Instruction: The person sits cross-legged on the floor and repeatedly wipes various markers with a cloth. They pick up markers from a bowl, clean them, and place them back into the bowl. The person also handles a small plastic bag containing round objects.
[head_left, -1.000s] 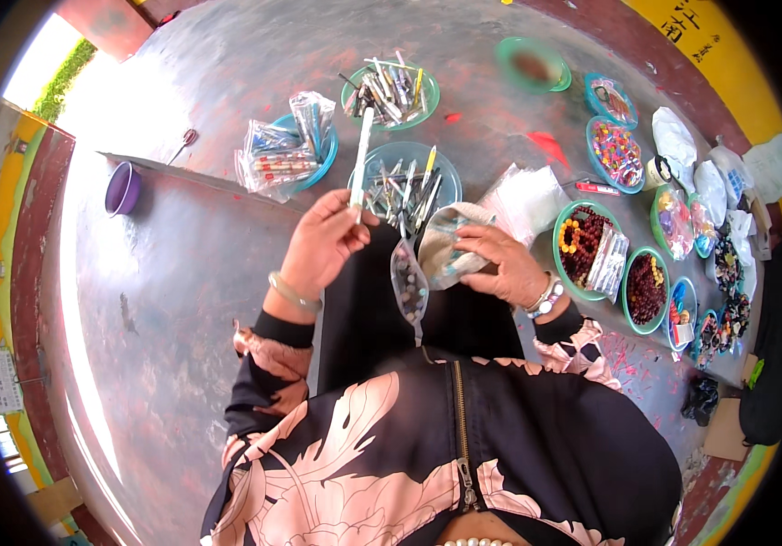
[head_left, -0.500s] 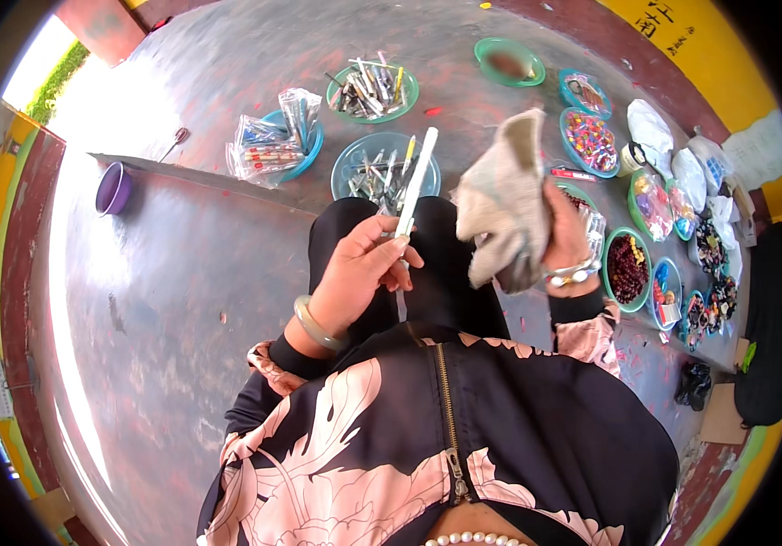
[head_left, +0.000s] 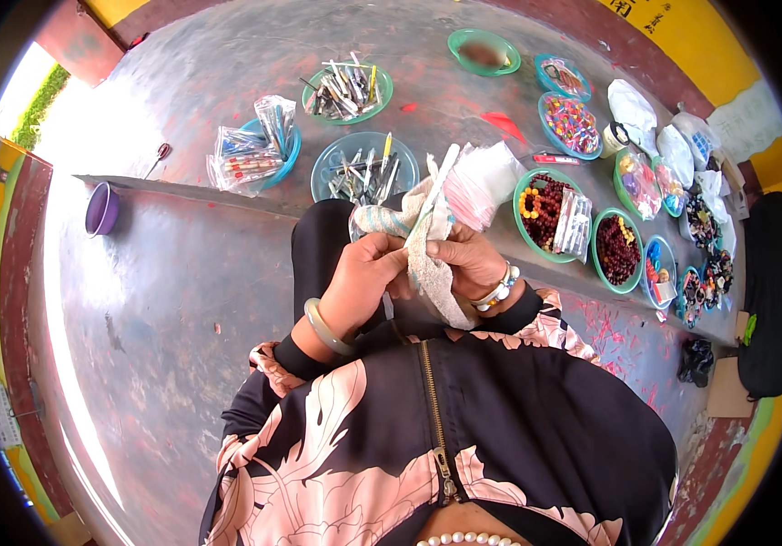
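My left hand [head_left: 365, 271] is closed, thumb and fingers pinched round the lower end of a slim white pen [head_left: 446, 170], which is partly covered. A beige cloth [head_left: 429, 278] with pale blue patches is folded against the pen, its lower end hanging over my lap. Pressing the cloth from the other side is my right hand [head_left: 469, 262], fingers closed on it. Both hands meet above my knees. Just beyond them stands a clear blue bowl [head_left: 322, 173] of pens. A stack of clear plastic sleeves [head_left: 491, 182] lies right behind the cloth.
A green bowl of pens [head_left: 383, 102] and a blue bowl of bagged pens [head_left: 292, 155] stand on the raised ledge. At right are bowls of dark red beads [head_left: 597, 246] and a bowl of colourful wrapped pieces [head_left: 550, 127]. A purple bucket [head_left: 102, 211] sits at left.
The cloth has come leftward and down with my right hand and now wraps against the pen. My hands have moved together. The plastic sleeves and the bead bowl have come into sight.
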Demonstrator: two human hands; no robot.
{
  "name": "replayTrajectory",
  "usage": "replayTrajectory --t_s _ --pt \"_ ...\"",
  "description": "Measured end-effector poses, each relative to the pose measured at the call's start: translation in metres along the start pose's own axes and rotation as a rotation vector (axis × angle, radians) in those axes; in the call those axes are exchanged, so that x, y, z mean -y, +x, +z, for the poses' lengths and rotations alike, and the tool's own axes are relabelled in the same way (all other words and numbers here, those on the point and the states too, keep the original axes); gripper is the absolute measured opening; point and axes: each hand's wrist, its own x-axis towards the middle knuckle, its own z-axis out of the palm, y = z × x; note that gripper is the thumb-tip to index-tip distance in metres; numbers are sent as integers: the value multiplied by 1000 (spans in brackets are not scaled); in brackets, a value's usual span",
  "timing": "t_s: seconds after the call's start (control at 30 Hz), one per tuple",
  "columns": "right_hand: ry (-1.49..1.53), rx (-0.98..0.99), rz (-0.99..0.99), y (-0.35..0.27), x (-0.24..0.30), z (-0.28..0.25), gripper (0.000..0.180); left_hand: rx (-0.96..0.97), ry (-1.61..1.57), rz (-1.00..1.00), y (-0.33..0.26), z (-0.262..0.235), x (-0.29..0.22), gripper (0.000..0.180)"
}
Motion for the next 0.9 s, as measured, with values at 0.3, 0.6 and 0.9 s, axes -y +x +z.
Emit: replayTrajectory --t_s 0.3,0.6,0.9 --pt "14 -124 -94 -1 2 19 30 54 7 -79 0 0 -1 15" --pt "-59 -243 -320 2 26 2 32 129 12 -64 -16 1 -9 12" --pt "-225 -468 -474 -12 81 -6 25 90 6 -62 -32 -22 -7 10"
